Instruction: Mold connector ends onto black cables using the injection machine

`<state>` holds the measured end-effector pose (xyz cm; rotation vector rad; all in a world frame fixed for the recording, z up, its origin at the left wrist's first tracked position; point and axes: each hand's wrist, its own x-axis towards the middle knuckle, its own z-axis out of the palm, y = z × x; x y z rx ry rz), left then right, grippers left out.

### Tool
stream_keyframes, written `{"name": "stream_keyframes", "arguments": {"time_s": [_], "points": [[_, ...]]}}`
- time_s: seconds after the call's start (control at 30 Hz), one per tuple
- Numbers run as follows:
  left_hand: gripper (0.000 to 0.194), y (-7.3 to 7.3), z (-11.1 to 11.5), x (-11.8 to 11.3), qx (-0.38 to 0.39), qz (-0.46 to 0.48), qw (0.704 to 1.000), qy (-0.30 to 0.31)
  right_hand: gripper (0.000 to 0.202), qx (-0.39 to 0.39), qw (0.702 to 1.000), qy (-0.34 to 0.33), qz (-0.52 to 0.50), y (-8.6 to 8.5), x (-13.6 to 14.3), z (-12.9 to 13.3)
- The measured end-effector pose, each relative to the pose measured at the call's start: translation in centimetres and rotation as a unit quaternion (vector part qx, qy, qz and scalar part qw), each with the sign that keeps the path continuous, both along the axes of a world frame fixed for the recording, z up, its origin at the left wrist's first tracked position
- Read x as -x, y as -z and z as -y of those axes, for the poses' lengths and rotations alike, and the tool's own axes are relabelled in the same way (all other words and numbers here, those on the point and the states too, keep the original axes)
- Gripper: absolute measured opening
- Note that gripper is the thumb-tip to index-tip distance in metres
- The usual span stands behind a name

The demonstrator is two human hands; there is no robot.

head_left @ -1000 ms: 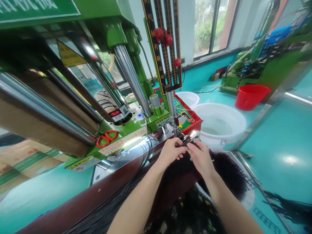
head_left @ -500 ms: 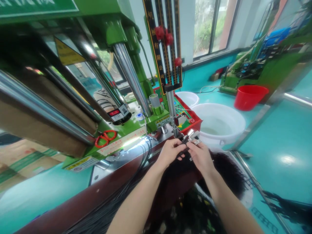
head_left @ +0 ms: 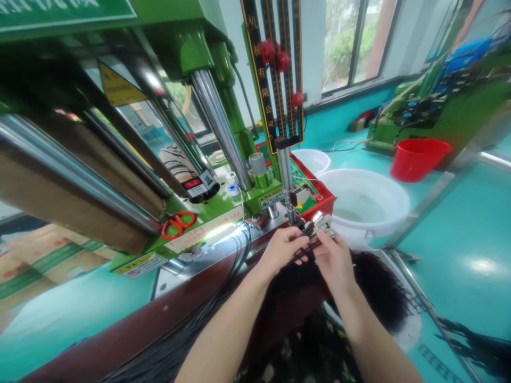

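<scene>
My left hand [head_left: 288, 248] is closed round a bundle of thin black cables whose silvery metal connectors [head_left: 317, 221] stick out past the fingers. Just right of it, my right hand [head_left: 334, 254] pinches at the same connectors, thumb and fingers together. Both hands are close to each other, in front of the upright metal post of the green machine [head_left: 261, 194]. Long black cables [head_left: 171, 340] lie along the dark red table edge [head_left: 120, 324] at lower left.
Orange-handled scissors [head_left: 178, 224] lie on the machine's base. The red control panel [head_left: 325, 202] stands beyond my hands. White tubs [head_left: 369, 226], a red bucket [head_left: 417, 159] and a container of dark strands [head_left: 379, 290] are at right. A person in a striped top [head_left: 175, 162] is behind the machine.
The view has shifted slightly, so the machine and tubs appear a little further right. My right hand has turned a little and its fingers are higher on the connectors.
</scene>
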<state>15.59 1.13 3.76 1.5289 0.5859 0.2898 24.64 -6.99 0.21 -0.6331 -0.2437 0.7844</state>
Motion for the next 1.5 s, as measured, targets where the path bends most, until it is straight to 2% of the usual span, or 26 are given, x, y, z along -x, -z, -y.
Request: {"name": "stream_keyframes", "arguments": {"time_s": [0.1,0.17,0.3,0.5,0.67,0.73,0.83,0.93,1.03,1.13,1.23,1.3,1.37,1.43,1.47,1.5], "points": [[0.028,0.1,0.1,0.0,-0.01,0.002,1.0,0.0,0.008,-0.018,0.995,-0.085,0.042,-0.3,-0.2,0.0],[0.028,0.2,0.2,0.0,-0.019,0.004,1.0,-0.005,0.007,-0.014,0.992,-0.101,0.075,-0.4,-0.4,0.0],[0.029,0.5,0.3,0.0,-0.029,0.009,0.999,-0.021,0.011,0.012,0.995,-0.052,0.084,-0.3,-0.3,0.0],[0.029,0.7,0.1,0.2,-0.059,-0.019,0.998,0.027,0.011,0.013,1.0,-0.006,0.014,-0.1,0.7,-0.2],[0.028,0.0,0.0,0.5,-0.052,-0.032,0.997,0.051,0.016,0.016,0.999,0.03,0.002,-0.1,0.5,-0.3],[0.027,-0.2,0.2,0.6,-0.021,-0.026,0.997,0.076,0.018,0.021,0.999,0.013,0.025,-0.4,0.1,-0.1],[0.029,0.2,1.2,1.2,0.031,-0.014,0.995,0.095,0.01,0.033,0.993,-0.076,0.085,-0.8,-0.7,0.4],[0.033,1.7,3.2,2.4,0.083,-0.009,0.995,0.046,0.02,0.074,0.966,-0.19,0.162,-0.8,-1.1,1.3],[0.039,3.5,5.6,4.5,0.186,-0.004,0.982,0.033,0.023,0.086,0.915,-0.314,0.239,-0.2,-0.4,2.2],[0.041,4.6,7.5,6.7,0.288,0.025,0.956,0.046,0.026,0.073,0.835,-0.455,0.3,0.4,1.2,2.9],[0.036,5.3,8.7,7.8,0.273,0.081,0.958,-0.027,0.032,0.081,0.759,-0.561,0.319,0.4,2.4,3.0],[0.034,5.7,9.1,7.7,0.24,0.096,0.964,-0.066,0.043,0.08,0.744,-0.583,0.318,0.0,2.5,2.4],[0.035,6.0,9.2,7.3,0.234,0.1,0.964,-0.078,0.056,0.046,0.766,-0.562,0.308,-0.8,2.1,1.5],[0.035,6.2,9.1,6.6,0.241,0.106,0.961,-0.088,0.058,0.009,0.792,-0.516,0.327,-1.9,1.6,0.4],[0.034,6.2,8.9,6.3,0.244,0.109,0.96,-0.088,0.054,0.007,0.787,-0.502,0.36,-2.5,1.4,0.0],[0.035,6.2,8.7,6.0,0.247,0.113,0.959,-0.088,0.048,0.022,0.766,-0.501,0.402,-3.1,1.3,-0.4]]}}
